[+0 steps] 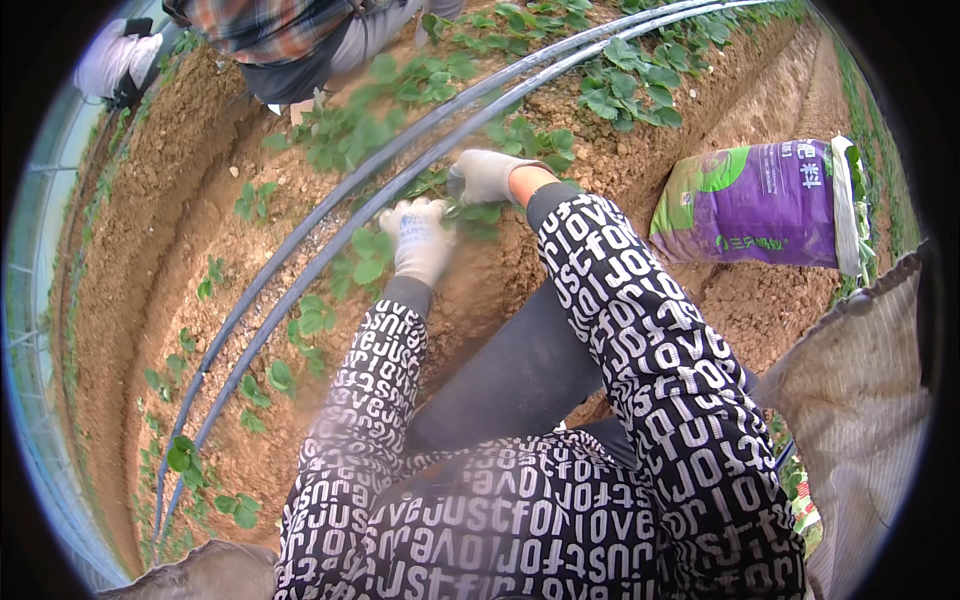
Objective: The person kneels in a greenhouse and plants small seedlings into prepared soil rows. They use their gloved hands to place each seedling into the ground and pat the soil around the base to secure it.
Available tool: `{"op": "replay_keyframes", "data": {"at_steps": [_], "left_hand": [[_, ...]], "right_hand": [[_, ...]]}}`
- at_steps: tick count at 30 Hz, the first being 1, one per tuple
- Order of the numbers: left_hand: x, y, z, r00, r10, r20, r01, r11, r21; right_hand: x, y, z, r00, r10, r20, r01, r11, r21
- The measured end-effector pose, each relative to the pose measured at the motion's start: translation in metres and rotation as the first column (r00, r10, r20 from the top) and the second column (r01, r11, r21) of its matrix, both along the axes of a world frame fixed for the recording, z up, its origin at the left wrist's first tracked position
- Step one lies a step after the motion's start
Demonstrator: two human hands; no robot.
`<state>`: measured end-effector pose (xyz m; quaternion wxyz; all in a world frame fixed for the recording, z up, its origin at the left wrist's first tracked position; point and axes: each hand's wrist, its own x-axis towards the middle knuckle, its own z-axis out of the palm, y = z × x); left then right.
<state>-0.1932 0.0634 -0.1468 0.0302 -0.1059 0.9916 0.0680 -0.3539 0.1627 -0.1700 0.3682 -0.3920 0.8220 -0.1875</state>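
My left hand point(417, 234), in a pale work glove, is down at the sandy soil beside the nearer black drip hose point(352, 232). Its fingers are curled, and their tips are hidden among leaves. Just right of it, my right hand point(484, 177) wears a similar glove and bends over a young strawberry plant point(477, 214). Those fingers are folded under, so whatever they may grip is out of sight. Leaves of another strawberry plant point(369, 259) stand close to the left wrist.
A second drip hose point(311, 229) runs alongside the first. A purple and green bag point(757, 202), holding greenery at its mouth, lies to the right. Across the bed, a person in a plaid shirt point(262, 26) bends over larger plants point(352, 135). Seedlings point(255, 391) dot the near bed.
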Motion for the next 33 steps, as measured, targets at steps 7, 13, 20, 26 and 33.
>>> {"op": "replay_keyframes", "data": {"at_steps": [7, 13, 20, 26, 33], "left_hand": [[-0.011, 0.009, 0.001, 0.993, -0.051, 0.102, 0.065, 0.989, -0.132], [-0.023, 0.019, 0.013, 0.964, -0.099, 0.246, 0.140, 0.977, -0.158], [-0.029, -0.002, 0.015, 0.946, -0.246, 0.211, 0.284, 0.943, -0.176], [-0.005, -0.006, -0.014, 0.970, -0.228, -0.087, 0.212, 0.964, -0.159], [-0.032, -0.032, 0.000, 0.969, -0.225, 0.103, 0.214, 0.971, 0.105]], "right_hand": [[0.003, 0.007, 0.011, 0.997, -0.072, 0.033, 0.070, 0.997, 0.035], [0.004, 0.004, 0.015, 1.000, -0.013, -0.028, 0.013, 1.000, -0.001], [0.000, 0.011, 0.016, 0.999, -0.032, -0.015, 0.032, 0.999, -0.016], [-0.001, 0.026, 0.027, 0.994, -0.106, 0.004, 0.106, 0.992, -0.068], [-0.007, 0.048, 0.039, 0.966, -0.250, 0.063, 0.254, 0.964, -0.079]]}}
